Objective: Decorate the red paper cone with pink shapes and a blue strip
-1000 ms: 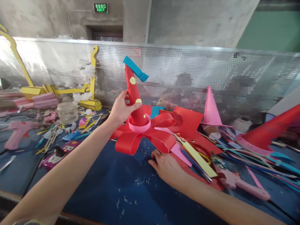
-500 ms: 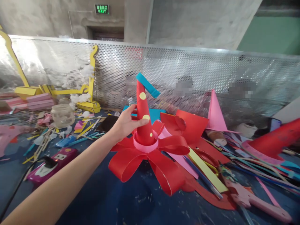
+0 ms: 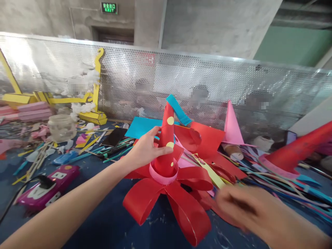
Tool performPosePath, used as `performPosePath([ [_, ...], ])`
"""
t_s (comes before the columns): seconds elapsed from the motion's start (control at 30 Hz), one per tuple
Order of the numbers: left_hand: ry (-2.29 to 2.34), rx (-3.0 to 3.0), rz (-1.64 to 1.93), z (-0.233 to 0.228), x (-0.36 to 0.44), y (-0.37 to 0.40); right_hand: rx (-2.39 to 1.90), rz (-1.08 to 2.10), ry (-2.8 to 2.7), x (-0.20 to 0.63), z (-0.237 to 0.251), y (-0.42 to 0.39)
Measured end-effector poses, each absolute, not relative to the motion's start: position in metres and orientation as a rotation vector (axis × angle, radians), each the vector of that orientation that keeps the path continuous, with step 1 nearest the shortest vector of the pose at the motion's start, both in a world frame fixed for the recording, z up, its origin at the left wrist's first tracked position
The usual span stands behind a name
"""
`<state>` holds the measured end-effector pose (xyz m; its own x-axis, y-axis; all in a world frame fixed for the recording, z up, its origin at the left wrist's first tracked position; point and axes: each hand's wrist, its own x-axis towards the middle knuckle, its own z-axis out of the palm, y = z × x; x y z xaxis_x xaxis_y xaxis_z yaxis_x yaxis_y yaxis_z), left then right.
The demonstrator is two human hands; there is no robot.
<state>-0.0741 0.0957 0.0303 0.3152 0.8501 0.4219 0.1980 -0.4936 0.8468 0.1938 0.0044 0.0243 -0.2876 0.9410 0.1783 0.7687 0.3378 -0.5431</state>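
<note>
My left hand (image 3: 150,147) is wrapped round a red paper cone (image 3: 166,133) with pale yellow dots. A folded blue paper strip (image 3: 178,110) hangs from the cone's tip. Round the cone's foot runs a pink paper ring (image 3: 164,178), and looped red paper petals (image 3: 190,214) spread out beneath it. The cone leans slightly to the right. At the lower right my right hand (image 3: 249,209) is smeared by motion, its fingers curled near a pale yellow paper strip (image 3: 211,173). Whether it holds anything I cannot make out.
A purple power strip (image 3: 49,190) with a plugged cord lies left, near a clear jar (image 3: 62,128). Behind stand yellow cardboard shapes (image 3: 97,86) and a perforated metal screen (image 3: 124,76). Red sheets, a pink cone (image 3: 233,126), loose strips and another red cone (image 3: 298,152) crowd the right.
My right hand has come into view at the lower right, over where a pink glue gun lay. My left hand and the red cone have shifted right and slightly down in view, the cone tilting more.
</note>
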Motion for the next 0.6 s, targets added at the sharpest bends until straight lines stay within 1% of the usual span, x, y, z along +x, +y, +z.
performPosePath([
  [0.07, 0.994, 1.963, 1.190, 0.030, -0.071, 0.093, -1.473, 0.575, -2.094, 0.177, 0.032, 0.011],
  [0.17, 1.061, 2.027, 1.180, 0.030, -0.067, 0.085, -1.308, 0.733, -2.030, 0.137, 0.029, 0.040],
  [0.3, 0.938, 2.047, 1.135, 0.032, -0.067, 0.080, -1.147, 0.762, -1.959, 0.103, 0.018, 0.062],
  [0.37, 0.963, 1.982, 1.232, 0.035, -0.073, 0.083, -1.163, 0.781, -1.920, 0.102, 0.018, 0.062],
  [0.47, 1.203, 1.830, 1.439, 0.043, -0.093, 0.093, -1.149, 0.854, -1.842, 0.114, 0.023, 0.061],
  [0.5, 1.299, 1.788, 1.416, 0.045, -0.102, 0.097, -1.124, 0.868, -1.819, 0.119, 0.026, 0.061],
  [0.53, 1.381, 1.756, 1.293, 0.047, -0.112, 0.100, -1.099, 0.869, -1.802, 0.124, 0.028, 0.061],
  [0.6, 1.323, 1.700, 0.881, 0.048, -0.131, 0.105, -1.075, 0.851, -1.807, 0.132, 0.033, 0.061],
])
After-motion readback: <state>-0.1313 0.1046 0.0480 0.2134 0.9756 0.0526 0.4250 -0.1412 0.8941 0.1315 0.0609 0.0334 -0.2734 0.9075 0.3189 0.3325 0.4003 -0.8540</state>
